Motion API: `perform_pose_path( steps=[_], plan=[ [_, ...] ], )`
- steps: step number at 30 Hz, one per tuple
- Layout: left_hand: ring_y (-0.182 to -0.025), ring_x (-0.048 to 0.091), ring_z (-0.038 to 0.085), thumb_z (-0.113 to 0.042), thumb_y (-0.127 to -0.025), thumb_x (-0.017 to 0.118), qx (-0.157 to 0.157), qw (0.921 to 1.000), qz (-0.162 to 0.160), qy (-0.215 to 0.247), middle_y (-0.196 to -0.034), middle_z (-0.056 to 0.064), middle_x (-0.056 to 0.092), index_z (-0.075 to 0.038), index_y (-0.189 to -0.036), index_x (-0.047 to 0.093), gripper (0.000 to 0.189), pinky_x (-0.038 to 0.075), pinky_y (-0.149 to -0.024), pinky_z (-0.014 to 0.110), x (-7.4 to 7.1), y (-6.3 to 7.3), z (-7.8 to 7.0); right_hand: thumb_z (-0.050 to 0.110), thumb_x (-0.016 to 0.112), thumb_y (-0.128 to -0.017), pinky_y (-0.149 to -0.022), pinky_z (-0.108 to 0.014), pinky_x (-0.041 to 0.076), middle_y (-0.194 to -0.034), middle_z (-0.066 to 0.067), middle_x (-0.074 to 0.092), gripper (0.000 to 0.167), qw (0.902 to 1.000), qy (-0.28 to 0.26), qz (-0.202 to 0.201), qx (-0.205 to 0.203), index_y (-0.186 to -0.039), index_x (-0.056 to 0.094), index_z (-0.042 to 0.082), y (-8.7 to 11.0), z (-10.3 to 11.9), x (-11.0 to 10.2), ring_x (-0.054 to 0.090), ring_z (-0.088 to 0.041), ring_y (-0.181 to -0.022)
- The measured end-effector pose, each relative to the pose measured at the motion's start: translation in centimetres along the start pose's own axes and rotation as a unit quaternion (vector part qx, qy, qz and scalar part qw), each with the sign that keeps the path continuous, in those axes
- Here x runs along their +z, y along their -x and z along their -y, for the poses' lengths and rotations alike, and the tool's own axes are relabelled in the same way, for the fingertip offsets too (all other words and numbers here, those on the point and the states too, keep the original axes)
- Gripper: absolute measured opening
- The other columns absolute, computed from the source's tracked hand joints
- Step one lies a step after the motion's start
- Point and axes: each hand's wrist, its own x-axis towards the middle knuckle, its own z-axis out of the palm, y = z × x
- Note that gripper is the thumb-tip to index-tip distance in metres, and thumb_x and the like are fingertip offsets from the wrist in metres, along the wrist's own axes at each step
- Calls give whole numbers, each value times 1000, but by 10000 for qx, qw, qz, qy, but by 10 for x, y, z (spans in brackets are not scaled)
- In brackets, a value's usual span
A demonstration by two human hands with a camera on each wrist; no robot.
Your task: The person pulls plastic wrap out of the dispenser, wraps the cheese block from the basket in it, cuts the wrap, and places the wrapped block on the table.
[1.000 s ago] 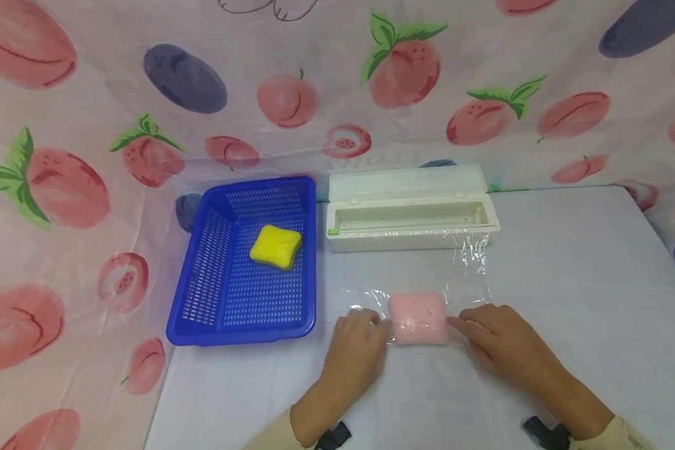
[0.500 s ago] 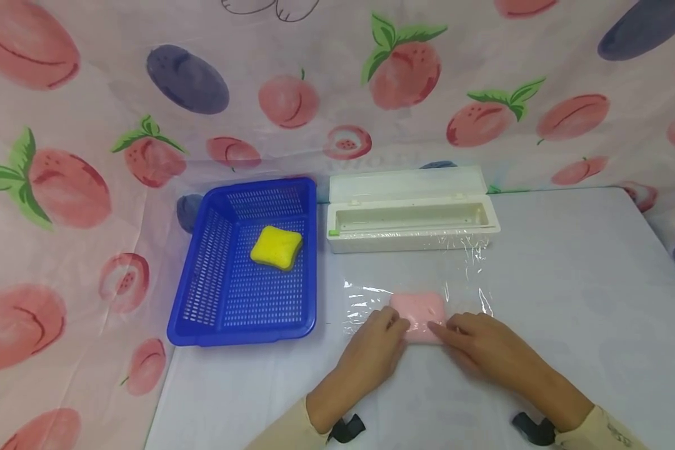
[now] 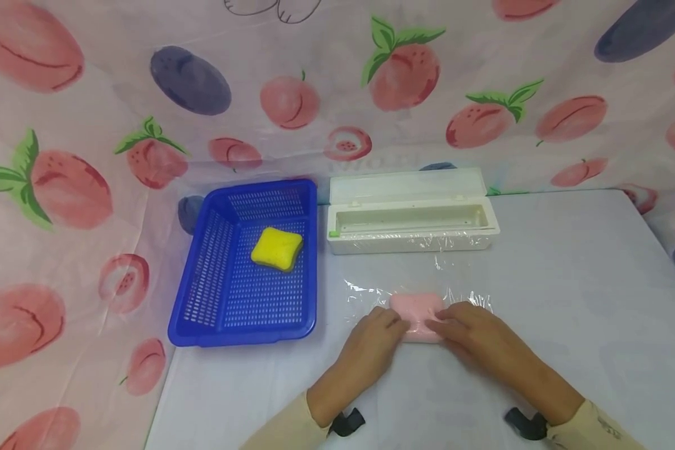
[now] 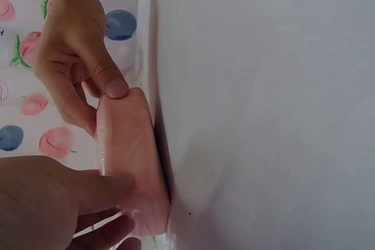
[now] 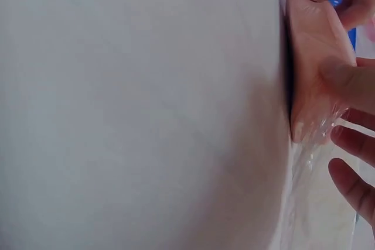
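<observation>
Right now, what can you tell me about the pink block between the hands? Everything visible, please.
The pink block is smooth and rounded at the corners; I cannot tell whether it is sponge, soap or something else. It sits at the white tabletop, on the person's side of the cling film dispenser. Clear film covers at least part of it. The left hand holds its left end, the right hand its right.

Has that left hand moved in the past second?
Yes: in the head view, the left hand has shifted right, away from the blue basket.
</observation>
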Motion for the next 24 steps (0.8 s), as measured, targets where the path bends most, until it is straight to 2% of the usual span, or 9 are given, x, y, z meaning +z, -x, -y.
perform_pose_path(
  steps=[3, 5, 9, 14, 16, 19, 22, 24],
  plan=[
    [-102, 63, 13, -14, -98, 67, -124, 9997, -59, 219, -108, -5, 71, -20, -117, 74, 22, 52, -86, 23, -1, -1, 3, 18, 81, -82, -94, -46, 55, -118, 4, 69, 55, 9994, -133, 131, 290, -135, 67, 29, -2, 1, -2, 64, -21, -114],
    [-101, 63, 14, -13, -97, 68, -286, 9982, -162, 496, -105, -4, 71, -19, -116, 75, 21, 52, -85, 27, 0, -3, 4, 16, 83, -80, -95, -47, 55, -118, 6, 69, 59, 9984, -207, 155, 501, -135, 67, 29, -4, 1, -3, 64, -20, -115],
    [-101, 64, 18, -12, -97, 68, -587, 9916, -496, 1044, -104, 1, 68, -16, -115, 75, 20, 53, -85, 34, 2, -6, 6, 17, 80, -85, -100, -50, 53, -126, 0, 69, 54, 9954, -332, 203, 873, -137, 66, 25, -9, 0, -4, 64, -25, -121],
    [-95, 66, 18, -13, -102, 61, -717, 9833, -842, 1448, -109, 5, 64, -10, -125, 69, 25, 56, -84, 30, 4, -13, 9, 19, 72, -95, -100, -50, 54, -129, -4, 70, 39, 9861, -738, 330, 1448, -133, 64, 17, -20, -6, -4, 66, -28, -122],
    [-95, 67, 17, -17, -103, 60, -737, 9811, -876, 1558, -113, 6, 62, -8, -131, 63, 30, 57, -85, 28, 5, -15, 10, 19, 69, -98, -98, -48, 55, -125, -2, 71, 32, 9840, -894, 281, 1519, -129, 65, 16, -25, -11, -4, 67, -25, -118],
    [-107, 66, 19, -22, -101, 65, -790, 9790, -840, 1680, -122, 7, 59, -7, -136, 55, 40, 55, -95, 30, 7, -18, 12, 19, 67, -100, -96, -45, 56, -120, 2, 72, 26, 9831, -1025, 105, 1514, -125, 66, 16, -33, -17, -2, 68, -21, -115],
    [-117, 64, 19, -20, -97, 70, -910, 9767, -873, 1739, -126, 7, 58, -7, -136, 52, 45, 52, -103, 31, 10, -22, 15, 19, 66, -100, -98, -46, 54, -122, 1, 72, 26, 9810, -1190, -59, 1531, -126, 67, 17, -38, -23, 0, 68, -22, -117],
    [-117, 64, 20, -16, -97, 70, -1088, 9716, -1007, 1842, -125, 8, 60, -5, -135, 51, 43, 53, -101, 32, 12, -26, 16, 23, 71, -97, -101, -48, 52, -127, 0, 70, 33, 9785, -1308, -96, 1594, -129, 65, 17, -42, -26, 1, 65, -24, -121]
  ],
)
